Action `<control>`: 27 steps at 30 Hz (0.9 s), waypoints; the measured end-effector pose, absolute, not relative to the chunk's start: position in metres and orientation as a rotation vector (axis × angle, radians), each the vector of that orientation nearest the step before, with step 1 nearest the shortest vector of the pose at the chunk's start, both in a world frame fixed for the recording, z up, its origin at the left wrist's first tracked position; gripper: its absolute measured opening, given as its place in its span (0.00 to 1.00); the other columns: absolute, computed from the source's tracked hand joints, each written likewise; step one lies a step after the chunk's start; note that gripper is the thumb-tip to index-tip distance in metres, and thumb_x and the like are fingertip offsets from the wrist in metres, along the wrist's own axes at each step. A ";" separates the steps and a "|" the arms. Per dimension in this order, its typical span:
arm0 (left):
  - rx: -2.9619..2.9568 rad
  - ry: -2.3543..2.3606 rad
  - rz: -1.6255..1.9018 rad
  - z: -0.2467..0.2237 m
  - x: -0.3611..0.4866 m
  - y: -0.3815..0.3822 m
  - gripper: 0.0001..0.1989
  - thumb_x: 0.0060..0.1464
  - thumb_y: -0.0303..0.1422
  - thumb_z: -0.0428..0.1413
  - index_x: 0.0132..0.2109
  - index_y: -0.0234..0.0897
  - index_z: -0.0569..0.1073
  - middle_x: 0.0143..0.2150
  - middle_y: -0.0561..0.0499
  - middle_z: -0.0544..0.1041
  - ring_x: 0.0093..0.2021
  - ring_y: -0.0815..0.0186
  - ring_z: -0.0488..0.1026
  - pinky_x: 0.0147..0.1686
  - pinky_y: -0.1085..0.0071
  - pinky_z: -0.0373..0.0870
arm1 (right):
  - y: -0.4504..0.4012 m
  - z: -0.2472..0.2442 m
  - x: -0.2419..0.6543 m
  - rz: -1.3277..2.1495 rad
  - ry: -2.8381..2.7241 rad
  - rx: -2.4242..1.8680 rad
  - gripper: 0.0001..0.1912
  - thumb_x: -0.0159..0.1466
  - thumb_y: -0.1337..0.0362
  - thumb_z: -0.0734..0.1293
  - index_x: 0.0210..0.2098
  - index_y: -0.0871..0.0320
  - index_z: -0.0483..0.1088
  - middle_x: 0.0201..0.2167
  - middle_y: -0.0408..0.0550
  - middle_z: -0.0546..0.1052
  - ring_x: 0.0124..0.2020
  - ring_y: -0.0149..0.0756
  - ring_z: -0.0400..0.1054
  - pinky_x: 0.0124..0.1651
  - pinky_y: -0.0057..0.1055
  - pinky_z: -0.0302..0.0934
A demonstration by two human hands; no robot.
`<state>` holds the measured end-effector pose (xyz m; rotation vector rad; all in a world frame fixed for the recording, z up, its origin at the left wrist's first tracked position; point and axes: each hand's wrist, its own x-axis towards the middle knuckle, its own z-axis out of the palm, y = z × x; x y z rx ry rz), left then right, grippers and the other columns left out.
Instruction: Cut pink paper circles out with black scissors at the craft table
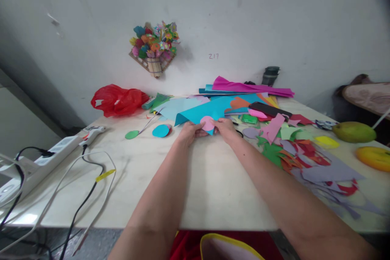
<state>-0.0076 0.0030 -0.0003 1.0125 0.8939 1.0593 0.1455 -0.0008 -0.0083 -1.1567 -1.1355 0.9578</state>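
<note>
My left hand (194,131) and my right hand (224,126) are closed at the two sides of a pink paper circle (207,122). Thumbs press on the circle's edges, and the fingers below are partly hidden. Behind and under the circle lies a blue paper sheet (201,110) with a curled left side; its corner pokes out below the circle, pinched along with it. Left of my hands are blue paper circles (160,131) in a small stack and a green paper circle (132,134). A black-handled tool (239,133), mostly hidden, lies beside my right hand.
Paper scraps (304,158) cover the table's right side near a green mango (354,131) and a yellow fruit (374,158). A phone (269,109) lies on paper. A red plastic bag (120,99) sits back left; a power strip (57,150) and cables run along the left edge.
</note>
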 end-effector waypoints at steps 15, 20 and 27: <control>1.102 0.870 1.049 -0.002 -0.008 0.001 0.15 0.45 0.34 0.64 0.38 0.27 0.76 0.29 0.41 0.79 0.28 0.60 0.77 0.34 0.65 0.76 | -0.004 -0.006 0.146 0.909 -1.205 -1.172 0.21 0.45 0.53 0.73 0.11 0.57 0.60 0.07 0.40 0.63 0.12 0.26 0.54 0.18 0.26 0.50; 1.117 0.848 1.037 -0.006 -0.010 0.005 0.16 0.44 0.35 0.65 0.38 0.28 0.76 0.33 0.40 0.80 0.29 0.60 0.77 0.35 0.64 0.76 | -0.003 -0.007 0.147 0.903 -1.209 -1.171 0.22 0.45 0.52 0.73 0.11 0.57 0.60 0.07 0.39 0.63 0.12 0.26 0.54 0.18 0.26 0.49; 1.129 0.856 1.041 -0.004 -0.009 0.003 0.17 0.43 0.36 0.65 0.38 0.28 0.76 0.32 0.40 0.79 0.29 0.61 0.77 0.36 0.64 0.76 | 0.001 -0.010 0.147 0.920 -1.200 -1.164 0.22 0.44 0.52 0.74 0.11 0.57 0.60 0.06 0.39 0.63 0.11 0.26 0.55 0.18 0.26 0.49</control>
